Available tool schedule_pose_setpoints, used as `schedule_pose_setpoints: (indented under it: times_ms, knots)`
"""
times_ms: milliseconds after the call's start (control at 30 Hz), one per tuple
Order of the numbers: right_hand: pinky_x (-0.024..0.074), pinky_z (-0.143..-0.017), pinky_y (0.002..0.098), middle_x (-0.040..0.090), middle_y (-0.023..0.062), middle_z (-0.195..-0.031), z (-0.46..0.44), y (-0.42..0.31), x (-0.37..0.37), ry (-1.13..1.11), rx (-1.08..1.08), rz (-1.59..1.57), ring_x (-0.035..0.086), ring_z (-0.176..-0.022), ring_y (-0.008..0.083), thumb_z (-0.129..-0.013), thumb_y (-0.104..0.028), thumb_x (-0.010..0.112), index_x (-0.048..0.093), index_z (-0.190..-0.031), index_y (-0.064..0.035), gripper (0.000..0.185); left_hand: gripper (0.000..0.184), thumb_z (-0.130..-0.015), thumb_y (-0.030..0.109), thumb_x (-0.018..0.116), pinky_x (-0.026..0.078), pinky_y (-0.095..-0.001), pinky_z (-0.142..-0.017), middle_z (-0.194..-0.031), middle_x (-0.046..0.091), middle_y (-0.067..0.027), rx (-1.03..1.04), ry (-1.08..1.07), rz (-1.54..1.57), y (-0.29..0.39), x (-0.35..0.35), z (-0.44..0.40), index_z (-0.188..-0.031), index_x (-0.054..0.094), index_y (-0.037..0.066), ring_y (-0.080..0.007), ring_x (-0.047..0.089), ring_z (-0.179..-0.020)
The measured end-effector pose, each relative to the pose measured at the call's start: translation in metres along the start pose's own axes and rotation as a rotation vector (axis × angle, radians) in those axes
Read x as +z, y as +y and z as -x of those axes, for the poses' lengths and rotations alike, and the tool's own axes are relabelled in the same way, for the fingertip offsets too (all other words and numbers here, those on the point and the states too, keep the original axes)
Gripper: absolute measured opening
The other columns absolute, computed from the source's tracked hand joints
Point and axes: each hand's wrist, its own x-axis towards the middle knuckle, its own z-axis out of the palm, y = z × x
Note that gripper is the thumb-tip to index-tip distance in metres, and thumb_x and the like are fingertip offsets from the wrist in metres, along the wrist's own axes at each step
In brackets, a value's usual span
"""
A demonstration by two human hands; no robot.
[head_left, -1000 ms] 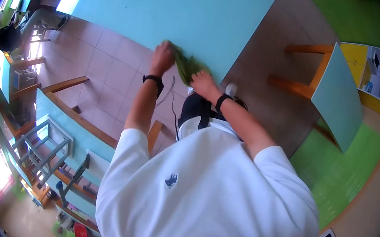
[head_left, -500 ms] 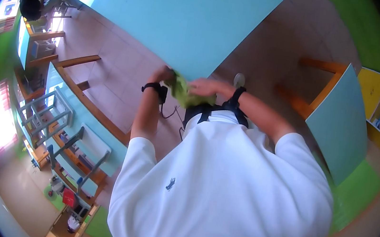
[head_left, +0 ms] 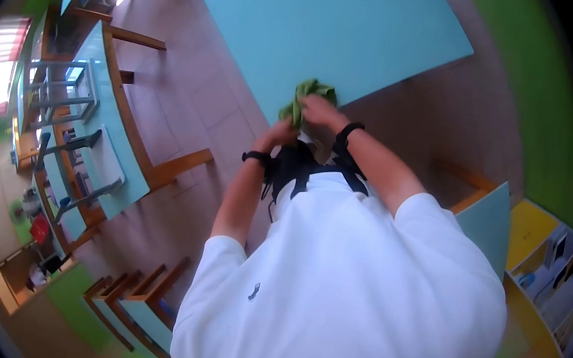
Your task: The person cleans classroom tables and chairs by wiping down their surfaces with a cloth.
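"Shifted since half a second ago, head view: a crumpled, leaf-green fabric cloth (head_left: 318,89), now over the near corner of a smooth, pale-blue rectangular table (head_left: 350,28) rather than in front of the waist."

"And the fingers?"

"Right hand (head_left: 320,112): bent fingers gripping the upper folds. Left hand (head_left: 281,135): fingers closed on the lower end, beside the table edge, their tips blurred."

"How, in your judgement, is such cloth best handled?"

"With both grips firm, loose folds gathered evenly, and the lower end kept free of the black strapped garment (head_left: 290,165) at the waist, just below the hands."

"What else surrounds us?"

"At left, well apart: a wood-edged, pale-blue table (head_left: 132,184) bearing upturned grey-framed stools (head_left: 106,166); its thick brown wooden leg (head_left: 183,169) juts into the walkway and could catch a foot. At right, beyond the sleeve: a smaller pale-blue panel (head_left: 487,223), then a yellow-and-white shelf unit (head_left: 531,227). Between hands and table corner I see no obstacle."
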Motion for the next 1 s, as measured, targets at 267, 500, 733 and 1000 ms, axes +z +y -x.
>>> schedule_pose_setpoints:
  times_ms: [267, 500, 733, 1000]
  knots:
    - [0.0480, -0.075, 0.0485, 0.063, 0.0250, -0.087, 0.021, -0.029, 0.011, -0.296, -0.120, -0.013, 0.061, -0.084, 0.0409, -0.080, -0.015, 0.048, 0.064, -0.082, 0.0040, 0.025, 0.038, -0.080, 0.019, 0.062, 0.051, -0.0382, -0.077, -0.102, 0.067, -0.0157, 0.128, -0.108, 0.085, -0.044, 0.009, -0.013, -0.115, 0.060, 0.006, -0.0247, 0.064, -0.088]
    - [0.0512, -0.066, 0.0410, 0.067, 0.0176, -0.072, 0.017, 0.039, -0.074, 0.015, 0.332, -0.165, 0.064, -0.064, 0.0322, -0.083, -0.028, 0.057, 0.068, -0.083, 0.0016, 0.031, 0.029, -0.078, 0.020, 0.057, 0.047, -0.0476, -0.079, -0.096, 0.062, -0.0235, 0.220, 0.412, 0.145, 0.038, -0.026, -0.057, -0.101, 0.058, 0.002, -0.0421, 0.058, -0.092]
    - [0.0472, -0.052, 0.0312, 0.064, 0.0035, -0.060, 0.070, 0.032, -0.147, 0.219, 0.535, -0.335, 0.058, -0.053, 0.0146, -0.081, -0.045, 0.066, 0.074, -0.080, -0.0013, 0.044, 0.038, -0.074, 0.005, 0.062, 0.042, -0.0439, -0.079, -0.103, 0.051, -0.0111, 0.319, 0.636, -0.346, 0.043, -0.047, -0.074, -0.110, 0.053, 0.012, -0.0335, 0.051, -0.098]
    - [0.0527, -0.076, 0.0407, 0.070, 0.0143, -0.090, 0.015, 0.059, -0.083, -0.175, 0.384, 0.194, 0.067, -0.083, 0.0312, -0.067, -0.030, 0.073, 0.071, -0.093, -0.0075, 0.035, 0.074, -0.071, 0.021, 0.068, 0.029, -0.0596, -0.102, -0.144, 0.032, -0.0144, 0.209, -0.083, -0.387, 0.037, -0.054, -0.053, -0.139, 0.038, 0.022, -0.0356, 0.028, -0.135]
